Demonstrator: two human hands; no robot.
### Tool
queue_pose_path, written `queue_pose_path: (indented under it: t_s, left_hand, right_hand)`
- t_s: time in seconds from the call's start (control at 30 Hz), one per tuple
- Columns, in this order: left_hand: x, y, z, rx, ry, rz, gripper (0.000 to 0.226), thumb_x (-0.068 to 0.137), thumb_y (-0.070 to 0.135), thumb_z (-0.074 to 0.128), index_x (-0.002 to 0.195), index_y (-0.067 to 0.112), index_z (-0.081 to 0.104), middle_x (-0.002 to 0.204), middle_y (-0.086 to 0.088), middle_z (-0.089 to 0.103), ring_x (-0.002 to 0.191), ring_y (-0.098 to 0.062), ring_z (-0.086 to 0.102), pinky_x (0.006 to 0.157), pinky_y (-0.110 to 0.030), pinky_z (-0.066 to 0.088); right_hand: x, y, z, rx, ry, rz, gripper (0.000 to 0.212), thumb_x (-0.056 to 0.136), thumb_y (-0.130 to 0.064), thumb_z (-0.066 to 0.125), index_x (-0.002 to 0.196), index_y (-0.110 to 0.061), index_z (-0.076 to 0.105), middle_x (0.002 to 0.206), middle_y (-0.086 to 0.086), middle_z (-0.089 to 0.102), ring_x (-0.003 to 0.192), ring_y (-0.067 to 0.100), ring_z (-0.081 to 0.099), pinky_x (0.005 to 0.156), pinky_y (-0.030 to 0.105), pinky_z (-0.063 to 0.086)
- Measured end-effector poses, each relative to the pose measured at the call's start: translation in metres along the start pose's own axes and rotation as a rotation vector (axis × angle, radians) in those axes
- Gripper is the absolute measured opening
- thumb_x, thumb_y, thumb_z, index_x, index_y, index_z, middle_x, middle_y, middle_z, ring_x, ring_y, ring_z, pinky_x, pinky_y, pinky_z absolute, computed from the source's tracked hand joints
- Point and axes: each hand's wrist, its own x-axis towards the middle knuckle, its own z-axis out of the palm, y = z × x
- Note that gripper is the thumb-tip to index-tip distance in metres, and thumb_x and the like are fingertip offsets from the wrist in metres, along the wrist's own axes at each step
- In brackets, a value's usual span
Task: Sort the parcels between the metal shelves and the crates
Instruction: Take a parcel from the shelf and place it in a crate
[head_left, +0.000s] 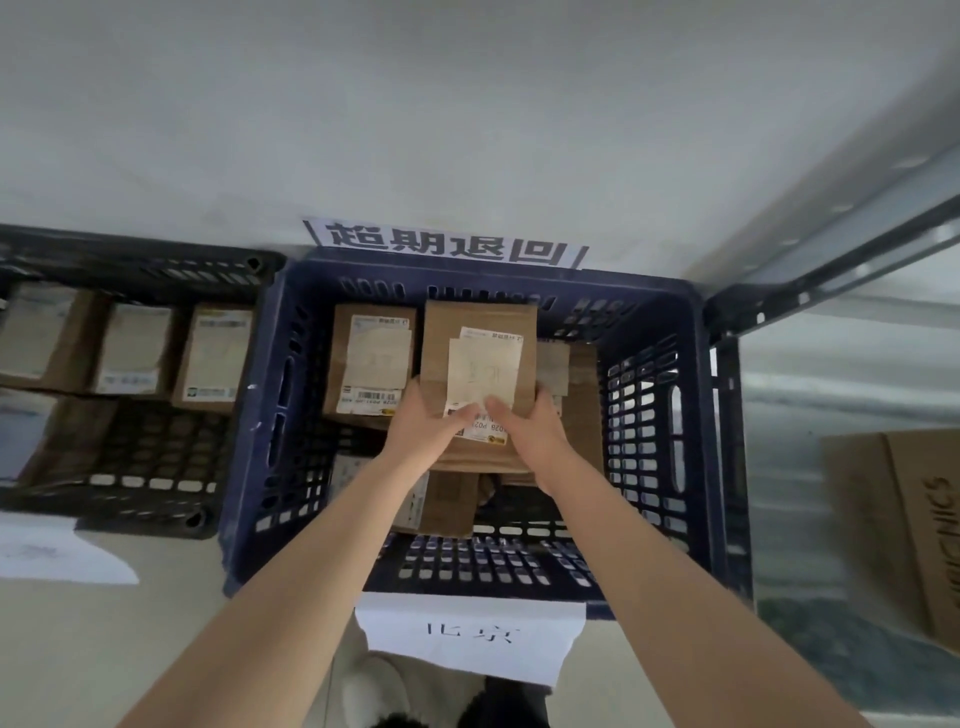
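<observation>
Both hands held a brown cardboard parcel with a white shipping label (478, 348) over the dark blue slotted plastic crate (249, 415). The left hand (423, 423) gripped its near left corner and the right hand (532, 423) its near right corner. Both thumbs lay on top of the label, and the fingers were curled round the edges and underneath. The parcel sat tilted, its far end toward the back wall of the crate, above the others inside.

Just to its left in the crate stood a second labelled brown box (371, 364). Part of a third brown box (584, 400) showed under its right side, and a lower box (441, 501) lay beneath the forearms. A white handwritten paper tag (467, 634) hung on the crate's near wall, and a printed white sign with bold characters (447, 244) was on the wall behind it.

Beside the blue crate on the left stood a black slotted plastic crate (130, 254), holding a row of labelled cardboard boxes (213, 358) along its far side. On the right, the grey metal shelf frame (831, 260) touched the blue crate's corner. A large brown cardboard carton with printed lettering (898, 519) sat on a lower shelf. A white paper sheet (52, 551) lay on the floor at the left.
</observation>
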Motion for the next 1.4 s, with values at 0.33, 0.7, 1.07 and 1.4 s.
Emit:
queue_pose_path:
  t_s: [0.33,0.7,1.07,1.4]
  left_hand:
    - [0.006,-0.016,-0.008,0.019,0.152,0.057,0.070,0.079,0.029,0.081,0.138,0.015,0.046,0.135,-0.002,0.059,0.125,-0.020,0.055,0.095,-0.029,0.042]
    - [0.021,-0.028,0.004,0.165,0.191,0.091,0.066,0.075,0.042,0.081,0.129,0.015,0.054,0.127,-0.004,0.061,0.118,-0.020,0.057,0.092,-0.030,0.046]
    - [0.043,-0.033,0.016,0.253,0.254,0.089,0.074,0.075,0.044,0.082,0.132,0.008,0.051,0.126,-0.008,0.061,0.115,-0.024,0.059,0.081,-0.032,0.050]
    - [0.036,-0.028,0.010,0.235,0.213,0.063,0.100,0.075,0.041,0.082,0.151,0.006,0.027,0.146,-0.013,0.048,0.133,-0.029,0.048,0.103,-0.041,0.045]
  right_hand:
    - [0.001,-0.002,0.014,0.034,-0.040,-0.038,0.056,0.091,-0.032,0.071,0.140,-0.021,0.047,0.134,-0.002,0.060,0.123,0.018,0.054,0.100,0.038,0.042]
    - [0.009,0.009,0.007,0.023,-0.066,-0.002,0.055,0.091,-0.035,0.070,0.139,-0.018,0.049,0.136,-0.002,0.058,0.121,0.016,0.052,0.093,0.030,0.038]
    - [0.027,0.011,0.011,-0.079,0.016,-0.036,0.055,0.090,-0.036,0.071,0.138,-0.018,0.050,0.133,0.002,0.059,0.123,0.022,0.055,0.094,0.033,0.044]
    - [0.017,0.004,0.009,-0.115,0.094,0.059,0.088,0.086,-0.043,0.074,0.154,-0.013,0.027,0.147,0.007,0.049,0.134,0.028,0.047,0.104,0.040,0.042]
